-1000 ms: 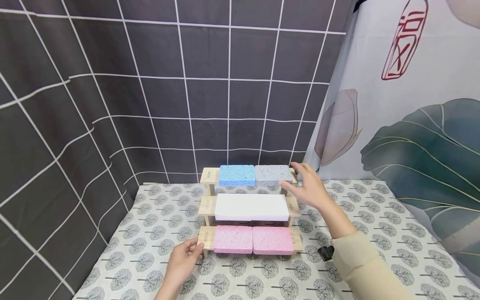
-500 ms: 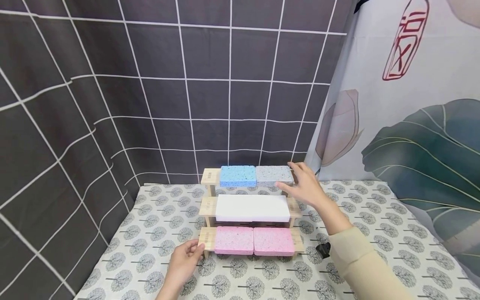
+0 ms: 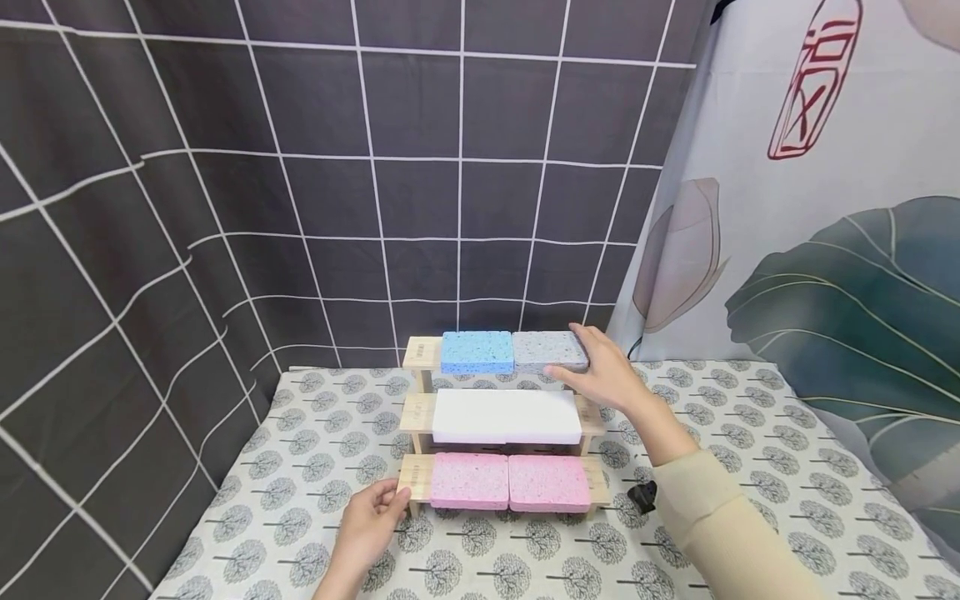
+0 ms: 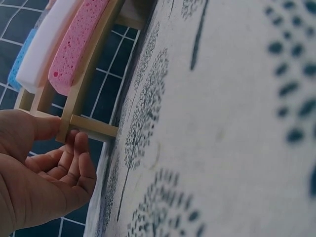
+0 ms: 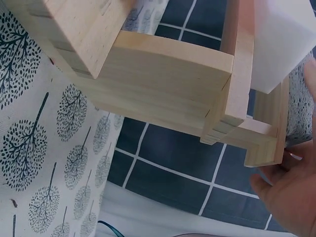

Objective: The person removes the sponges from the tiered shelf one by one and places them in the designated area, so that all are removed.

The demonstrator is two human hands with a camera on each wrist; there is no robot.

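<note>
A three-tier wooden rack (image 3: 417,414) stands on the cloth. My left hand (image 3: 369,522) pinches the left end of its lowest tier; the left wrist view shows the thumb on top and curled fingers below the board. On the top tier, a blue sponge (image 3: 477,352) lies beside a grey sponge (image 3: 542,350). My right hand (image 3: 606,371) grips the grey sponge's right end, thumb along the front and fingers at the back corner; the right wrist view shows this hand (image 5: 291,192) only partly. White sponge blocks (image 3: 506,416) fill the middle tier, and two pink sponges (image 3: 470,481) the lowest.
A small black object (image 3: 642,497) lies on the tree-print cloth (image 3: 315,467), right of the rack and near my right sleeve. A dark gridded curtain (image 3: 315,208) hangs behind and to the left. At the right hangs a pale leaf-print curtain (image 3: 750,208).
My right hand has moved a little left, its thumb and fingers coming farther over the grey sponge's end. My left hand keeps its hold on the rack.
</note>
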